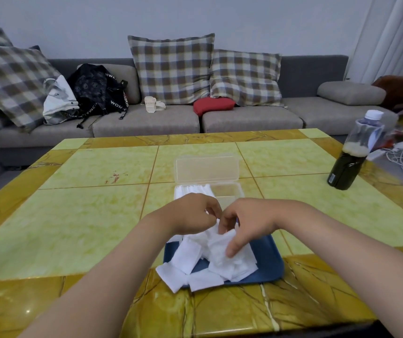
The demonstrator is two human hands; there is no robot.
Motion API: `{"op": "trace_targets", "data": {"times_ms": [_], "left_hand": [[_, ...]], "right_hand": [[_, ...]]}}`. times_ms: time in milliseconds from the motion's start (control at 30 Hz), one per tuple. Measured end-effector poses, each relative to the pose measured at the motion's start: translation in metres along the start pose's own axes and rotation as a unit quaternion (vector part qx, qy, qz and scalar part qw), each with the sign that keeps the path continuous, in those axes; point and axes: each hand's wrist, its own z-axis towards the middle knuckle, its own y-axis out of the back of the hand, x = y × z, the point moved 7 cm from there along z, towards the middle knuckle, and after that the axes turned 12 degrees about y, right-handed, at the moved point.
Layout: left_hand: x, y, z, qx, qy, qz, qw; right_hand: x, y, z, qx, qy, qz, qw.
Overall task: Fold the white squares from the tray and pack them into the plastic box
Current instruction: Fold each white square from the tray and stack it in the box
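Pinched between curled fingers of left hand (190,213) and right hand (246,224): soft, crumpled white square (217,228), over far part of shallow, round-cornered blue tray (270,262). In tray: loose heap of thin white squares (222,262), some overhanging near-left rim. Just beyond: clear rectangular plastic box (231,191), lid up, folded stack in left half. Glossy tiled counter (93,215) open at left; dark bottle (350,159) far right.
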Motion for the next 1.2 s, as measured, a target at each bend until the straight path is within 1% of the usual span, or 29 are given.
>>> {"op": "trace_targets", "data": {"times_ms": [100, 200, 333, 467, 567, 667, 767, 867, 933, 967, 1033, 1200], "left_hand": [[-0.002, -0.005, 0.000, 0.022, 0.007, -0.004, 1.000], [-0.002, -0.008, 0.004, 0.022, 0.014, -0.026, 0.999], [-0.006, -0.009, 0.012, -0.004, 0.010, -0.104, 0.995], [-0.005, -0.014, 0.021, -0.036, 0.020, -0.154, 0.987], [0.001, -0.017, 0.025, -0.037, 0.035, -0.153, 0.987], [0.004, -0.018, 0.026, -0.035, 0.043, -0.155, 0.986], [0.005, -0.016, 0.027, -0.036, 0.052, -0.151, 0.987], [0.005, -0.020, 0.027, -0.006, 0.054, -0.165, 0.985], [0.001, -0.018, 0.024, -0.015, 0.046, -0.182, 0.982], [-0.001, -0.016, 0.023, -0.023, 0.044, -0.197, 0.979], [-0.003, -0.014, 0.021, -0.031, 0.053, -0.244, 0.968], [0.004, -0.008, 0.022, -0.049, 0.100, -0.357, 0.927]], "right_hand": [[-0.012, -0.006, -0.001, -0.015, -0.014, -0.002, 1.000], [-0.025, 0.003, -0.003, -0.066, -0.030, 0.009, 0.997], [-0.046, 0.014, -0.011, -0.137, -0.056, 0.099, 0.984], [-0.060, 0.015, -0.011, -0.151, -0.078, 0.106, 0.980], [-0.063, 0.015, -0.008, -0.164, -0.075, 0.099, 0.979], [-0.061, 0.022, -0.007, -0.198, -0.073, 0.088, 0.973], [-0.061, 0.029, -0.009, -0.206, -0.071, 0.094, 0.971], [-0.066, 0.033, -0.014, -0.219, -0.082, 0.156, 0.960], [-0.067, 0.030, -0.016, -0.221, -0.087, 0.225, 0.945], [-0.067, 0.028, -0.015, -0.221, -0.089, 0.251, 0.938], [-0.066, 0.028, -0.014, -0.226, -0.097, 0.267, 0.932], [-0.065, 0.029, -0.011, -0.226, -0.106, 0.244, 0.937]]}}
